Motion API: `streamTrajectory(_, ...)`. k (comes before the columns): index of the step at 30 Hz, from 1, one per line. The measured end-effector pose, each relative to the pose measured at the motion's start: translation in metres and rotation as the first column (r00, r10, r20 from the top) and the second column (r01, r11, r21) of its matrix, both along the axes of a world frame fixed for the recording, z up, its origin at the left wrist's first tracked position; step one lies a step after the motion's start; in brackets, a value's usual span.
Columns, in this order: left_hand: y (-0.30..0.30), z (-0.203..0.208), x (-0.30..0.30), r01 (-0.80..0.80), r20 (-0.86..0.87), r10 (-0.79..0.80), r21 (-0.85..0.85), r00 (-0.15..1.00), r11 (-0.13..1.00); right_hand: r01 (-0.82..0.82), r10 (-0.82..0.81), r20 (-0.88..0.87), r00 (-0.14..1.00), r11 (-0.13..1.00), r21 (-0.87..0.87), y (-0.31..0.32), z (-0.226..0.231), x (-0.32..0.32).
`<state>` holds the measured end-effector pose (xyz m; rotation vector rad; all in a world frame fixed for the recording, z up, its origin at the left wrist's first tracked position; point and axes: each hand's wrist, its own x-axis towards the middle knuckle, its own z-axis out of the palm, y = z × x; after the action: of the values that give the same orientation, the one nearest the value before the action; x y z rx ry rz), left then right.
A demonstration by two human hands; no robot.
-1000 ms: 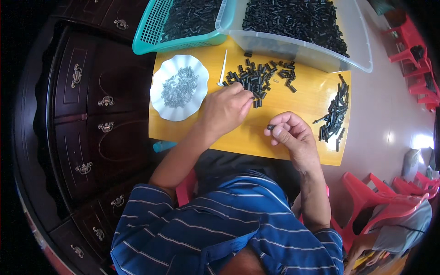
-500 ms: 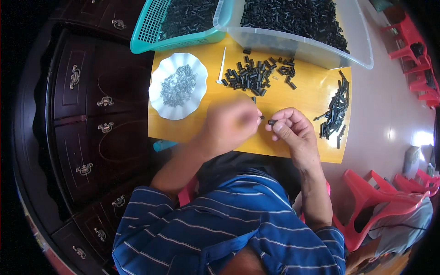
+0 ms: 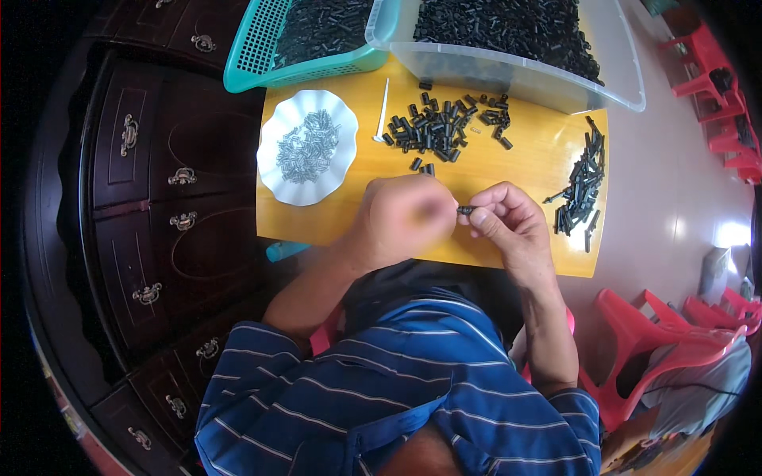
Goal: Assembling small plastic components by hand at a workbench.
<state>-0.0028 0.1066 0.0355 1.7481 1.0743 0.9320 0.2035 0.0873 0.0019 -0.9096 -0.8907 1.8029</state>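
A small dark part (image 3: 465, 210) sits between the two hands, above the near edge of the yellow surface (image 3: 524, 170). The right hand (image 3: 512, 226) grasps it between thumb and fingertips. The left hand (image 3: 409, 218) is curled, its fingertips meeting the left end of the part; its inner side is blurred, and whether it grips the part or a second piece cannot be told.

Just beyond the left hand, two short black pieces (image 3: 429, 169) lie near each other. Farther off is a loose cluster of short black cylinders (image 3: 432, 127), with a smaller group (image 3: 496, 119) at its right. A thin white stick (image 3: 383, 111) lies left of the cluster. On the left of the surface stands a white plate (image 3: 274, 178) with a wavy rim, bearing a heap of small clear pieces (image 3: 308, 147). On the right, slim black parts (image 3: 583, 182) lie in an elongated pile.

At the far side, a teal basket (image 3: 258, 40) stands at left and a translucent tub (image 3: 524, 75) at right, touching or nearly so; both contain many black pieces. A dark cabinet (image 3: 119, 166) with metal handles occupies the left. Red stools (image 3: 611, 333) stand on the floor (image 3: 667, 214) at right.
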Motion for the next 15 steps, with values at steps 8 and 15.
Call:
streamTrajectory(8,0.006,0.001,-0.004,0.124,-0.128,-0.100,0.193,0.987,0.973,-0.019,0.017,0.053,0.998,0.999,0.033,-0.001,-0.002,-0.001)
streamTrajectory(15,0.012,0.004,-0.006,0.241,-0.237,-0.165,0.341,0.957,0.909,-0.071,0.066,-0.106,0.992,0.996,-0.046,-0.001,-0.005,-0.003)
